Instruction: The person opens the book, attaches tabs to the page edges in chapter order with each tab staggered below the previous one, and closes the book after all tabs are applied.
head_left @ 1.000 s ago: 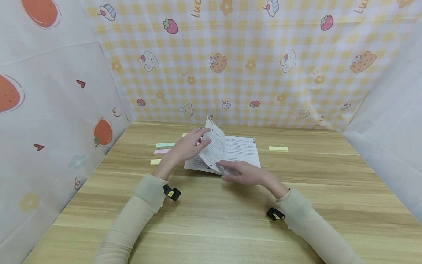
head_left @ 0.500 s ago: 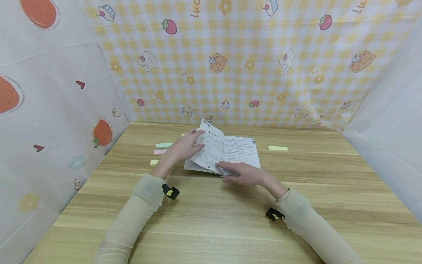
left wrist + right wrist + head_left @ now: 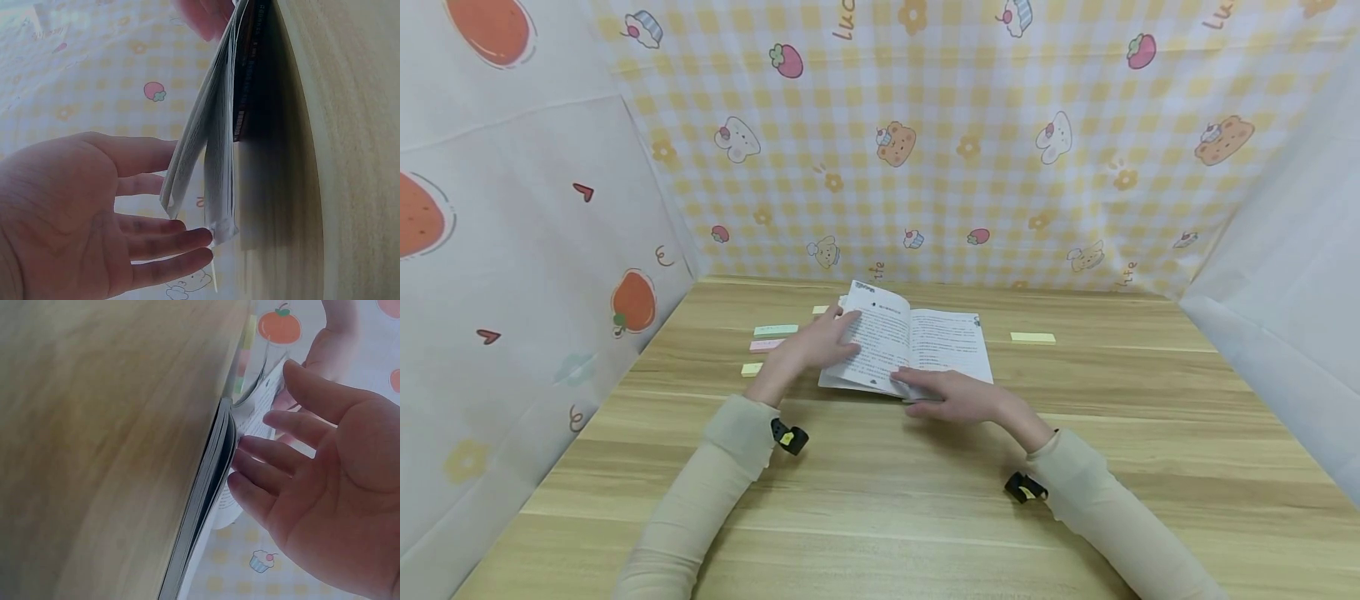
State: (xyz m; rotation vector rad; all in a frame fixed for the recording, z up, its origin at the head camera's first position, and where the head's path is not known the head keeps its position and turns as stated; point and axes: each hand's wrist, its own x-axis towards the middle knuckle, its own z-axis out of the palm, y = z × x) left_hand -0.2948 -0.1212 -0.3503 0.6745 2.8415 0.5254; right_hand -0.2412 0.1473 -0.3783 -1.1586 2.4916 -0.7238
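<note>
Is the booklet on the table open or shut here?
Open: the booklet shows two printed pages, with the left hand on the left leaf and the right hand on the near edge.

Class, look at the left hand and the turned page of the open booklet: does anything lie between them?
Nothing visible does. The left hand lies with straight fingers directly on the turned page of the booklet. The sticky-note strips lie off to its left side, apart from the page.

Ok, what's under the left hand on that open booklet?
Under the left hand is the booklet's turned left page, pressed down by straight fingers. More pages lie beneath it on the table; their print is covered.
</note>
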